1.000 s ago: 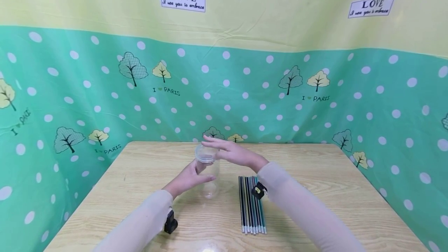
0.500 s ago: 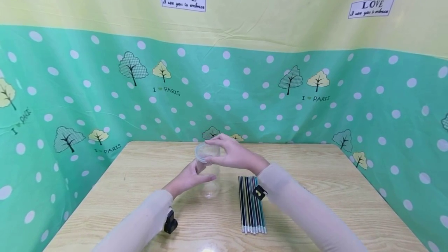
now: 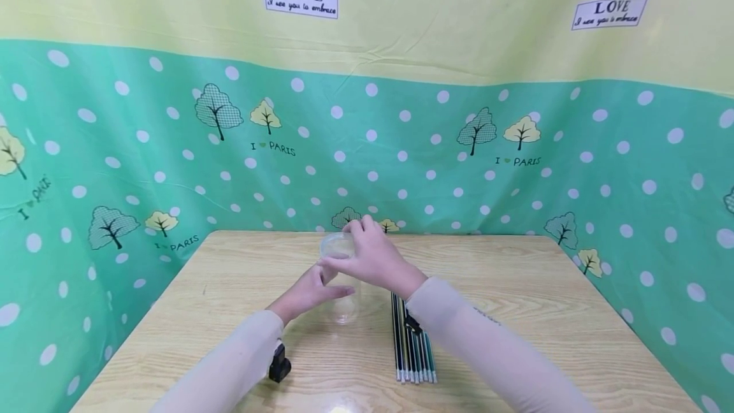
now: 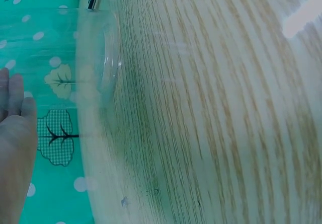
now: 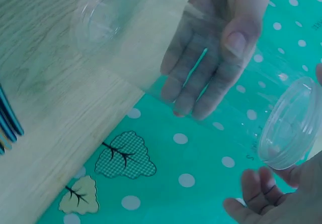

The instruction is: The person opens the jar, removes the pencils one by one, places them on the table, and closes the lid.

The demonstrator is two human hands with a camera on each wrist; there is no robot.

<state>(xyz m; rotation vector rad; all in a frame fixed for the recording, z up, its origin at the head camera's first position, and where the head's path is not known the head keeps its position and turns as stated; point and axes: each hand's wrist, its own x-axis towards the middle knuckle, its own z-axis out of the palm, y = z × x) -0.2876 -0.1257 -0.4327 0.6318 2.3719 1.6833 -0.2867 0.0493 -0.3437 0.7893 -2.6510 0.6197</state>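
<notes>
A tall clear plastic jar (image 3: 343,310) stands about upright over the table; whether its base touches the wood I cannot tell. My left hand (image 3: 309,292) grips its side, fingers behind the clear wall and thumb across the front. In the right wrist view that left hand (image 5: 211,58) shows through the jar. A clear round lid (image 5: 291,126) sits on the jar's mouth. My right hand (image 3: 375,257) holds the lid's edge, thumb on the near side and fingers on the far side. Part of the lid is hidden by this hand in the head view.
Several dark striped pencils (image 3: 401,352) with silver ends lie side by side on the wooden table (image 3: 246,273), right of the jar. My right forearm and its wrist camera cover part of them. A green and yellow curtain (image 3: 367,113) hangs behind the table.
My right hand has turned from flat fingers over the lid to curled fingers around its edge, the wrist swinging nearer and left. My left hand and the jar have stayed in place.
</notes>
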